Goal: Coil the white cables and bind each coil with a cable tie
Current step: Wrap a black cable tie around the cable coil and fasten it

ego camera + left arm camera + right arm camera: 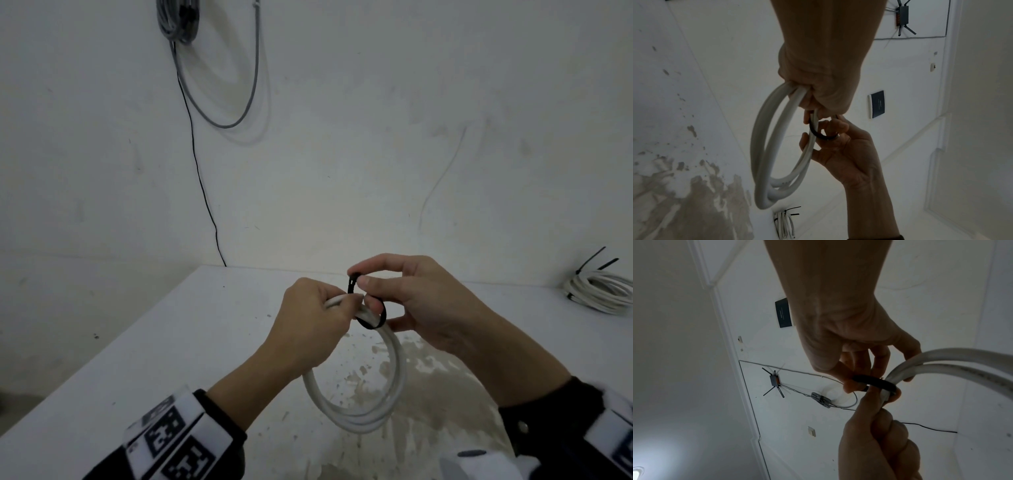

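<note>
A white cable coil (394, 383) hangs above the white table (171, 342), gripped at its top in my left hand (318, 315). A black cable tie (371, 317) loops around the coil's strands just right of that fist. My right hand (411, 301) pinches the tie's upper end (353, 281) between thumb and forefinger. From the left wrist, the coil (764, 154) dangles from the fist and the tie (819, 134) curls round a strand. The right wrist view has the tie (875, 382) wrapped over the cable (941, 360), held by the right fingers (846, 382).
A second white coil (601, 291), bound with black ties, lies at the table's far right edge. Grey cables (239, 85) hang on the wall at the back. The table's near middle has a worn, stained patch (411, 394).
</note>
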{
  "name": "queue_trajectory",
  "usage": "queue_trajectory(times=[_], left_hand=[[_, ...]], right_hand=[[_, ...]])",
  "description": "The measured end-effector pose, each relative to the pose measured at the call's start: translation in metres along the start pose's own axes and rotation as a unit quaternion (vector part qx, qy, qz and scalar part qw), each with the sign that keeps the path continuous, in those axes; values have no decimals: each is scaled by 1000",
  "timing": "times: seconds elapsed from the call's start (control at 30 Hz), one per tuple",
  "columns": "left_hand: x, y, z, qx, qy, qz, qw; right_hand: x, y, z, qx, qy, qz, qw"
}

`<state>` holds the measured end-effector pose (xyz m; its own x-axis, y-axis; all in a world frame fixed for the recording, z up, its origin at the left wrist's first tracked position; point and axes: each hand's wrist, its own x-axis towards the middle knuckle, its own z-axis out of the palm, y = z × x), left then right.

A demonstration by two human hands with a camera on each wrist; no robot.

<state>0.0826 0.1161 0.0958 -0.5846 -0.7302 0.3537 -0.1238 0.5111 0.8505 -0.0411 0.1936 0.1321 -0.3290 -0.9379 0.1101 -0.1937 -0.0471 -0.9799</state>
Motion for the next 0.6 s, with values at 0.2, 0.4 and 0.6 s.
queue_trajectory(times=[0.2, 0.4, 0.6], left_hand=[[0, 1, 0, -32, 3, -17, 999], [2, 4, -11, -44, -13, -34, 998], [1, 6, -9, 2, -7, 10, 1000]], right_hand=[[1, 9, 5, -4, 27, -81, 996], [-3, 6, -12, -51, -101, -132, 985], [-2, 11, -10, -64, -55, -204, 975]])
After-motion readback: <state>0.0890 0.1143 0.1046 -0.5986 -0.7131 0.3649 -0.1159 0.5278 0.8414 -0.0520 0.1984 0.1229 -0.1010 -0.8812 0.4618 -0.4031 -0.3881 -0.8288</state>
